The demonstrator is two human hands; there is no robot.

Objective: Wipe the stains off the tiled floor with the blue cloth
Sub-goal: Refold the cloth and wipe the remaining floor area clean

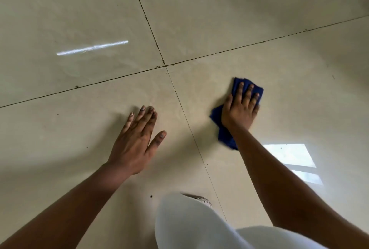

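Note:
A dark blue cloth (224, 135) lies crumpled on the beige tiled floor (219, 19), on the tile right of the grout cross. My right hand (240, 108) presses flat on top of it, fingers spread, and covers its middle; cloth shows beyond the fingertips and below the wrist. My left hand (137, 137) rests flat on the neighbouring tile to the left, fingers apart, holding nothing. Small dark specks (151, 196) dot the floor near my knee, and faint smeared streaks (155, 97) show above my left hand.
Dark grout lines (165, 65) cross between the hands. My white-clad leg (191, 226) and a patterned shoe (199, 199) fill the bottom centre. A window reflection (289, 155) glares on the tile at right, a bright streak of light (91, 47) at left.

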